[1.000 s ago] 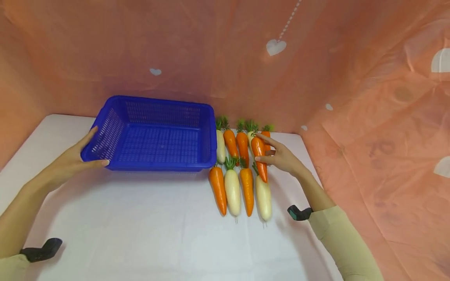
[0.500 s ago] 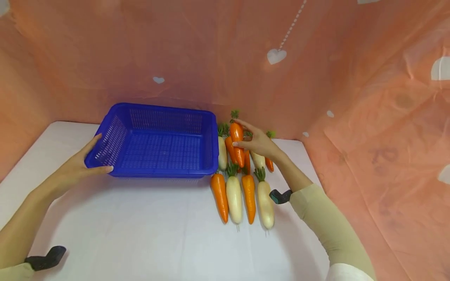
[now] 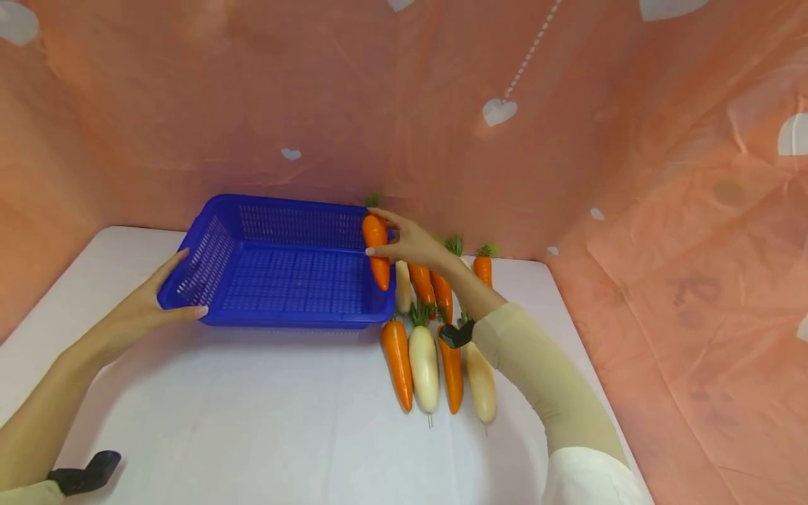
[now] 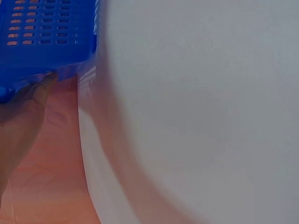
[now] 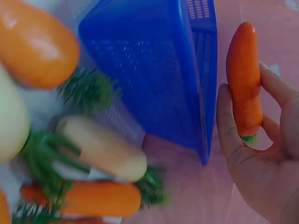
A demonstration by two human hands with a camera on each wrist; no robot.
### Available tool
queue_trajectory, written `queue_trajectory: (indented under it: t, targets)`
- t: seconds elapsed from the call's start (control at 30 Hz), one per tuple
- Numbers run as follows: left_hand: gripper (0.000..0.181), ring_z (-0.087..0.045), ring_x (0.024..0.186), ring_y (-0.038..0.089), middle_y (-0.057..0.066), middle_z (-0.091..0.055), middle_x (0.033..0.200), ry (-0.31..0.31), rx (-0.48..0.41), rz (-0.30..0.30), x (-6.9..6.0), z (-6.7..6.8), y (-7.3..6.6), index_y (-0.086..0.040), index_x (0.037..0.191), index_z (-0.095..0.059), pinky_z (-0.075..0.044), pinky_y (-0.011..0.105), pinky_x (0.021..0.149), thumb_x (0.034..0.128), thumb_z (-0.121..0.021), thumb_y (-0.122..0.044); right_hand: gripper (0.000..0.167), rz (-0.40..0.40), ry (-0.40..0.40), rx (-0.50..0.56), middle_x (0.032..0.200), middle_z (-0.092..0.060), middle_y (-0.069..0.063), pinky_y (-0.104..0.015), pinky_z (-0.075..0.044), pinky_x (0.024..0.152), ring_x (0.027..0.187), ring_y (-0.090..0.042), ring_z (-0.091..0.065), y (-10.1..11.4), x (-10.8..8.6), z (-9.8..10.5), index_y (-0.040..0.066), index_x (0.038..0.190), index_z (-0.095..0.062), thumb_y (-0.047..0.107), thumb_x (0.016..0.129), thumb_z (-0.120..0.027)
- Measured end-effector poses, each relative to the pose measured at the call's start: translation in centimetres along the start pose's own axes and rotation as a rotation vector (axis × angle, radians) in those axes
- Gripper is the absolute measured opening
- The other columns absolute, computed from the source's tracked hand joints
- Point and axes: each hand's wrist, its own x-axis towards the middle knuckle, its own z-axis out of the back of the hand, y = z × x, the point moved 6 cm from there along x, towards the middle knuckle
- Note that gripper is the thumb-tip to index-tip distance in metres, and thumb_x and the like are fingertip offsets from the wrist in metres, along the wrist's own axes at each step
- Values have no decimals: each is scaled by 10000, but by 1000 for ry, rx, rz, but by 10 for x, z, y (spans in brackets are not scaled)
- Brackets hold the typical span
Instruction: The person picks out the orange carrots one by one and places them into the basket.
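A blue plastic basket with slotted walls stands at the back of the table. My left hand grips its left end, thumb at the front rim and fingers around the outer side; the left wrist view shows this hand at the basket's edge. Over the basket's right end, my right hand pinches an orange carrot with a green top, tip pointing down toward me. In the right wrist view the same carrot sits between thumb and fingers, beyond the basket's rim.
Right of the basket lie two rows of vegetables. In front are a carrot, a white radish, another carrot and another white radish. The back row is partly behind my right arm. An orange cloth hangs behind the white table.
My right hand has carried the carrot leftward from above the back row to over the basket's right end. My left hand keeps its hold on the basket. The view has shifted slightly.
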Motion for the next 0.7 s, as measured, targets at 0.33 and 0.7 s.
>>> queue_trajectory:
  t: [0.33,0.7]
  targets:
    - [1046,120,1448,519,218,134,1626,5,28,-2,-1,0,4,-323,1580,133,27,773,1076,932,-685,-244,858,-36,48,27,1481,-402,-152,-449,-584,857,955,-249,-675,15,45,-43,224,1587,-263,191,889,-761]
    - [1031,131,1461,483,163,143,1638,9,33,20,2,3,3,-372,1571,130,39,762,1086,938,-679,-271,875,-82,98,-28,1408,-458,-107,-334,-587,842,1008,-198,-646,35,85,-92,230,1588,-252,242,882,-769]
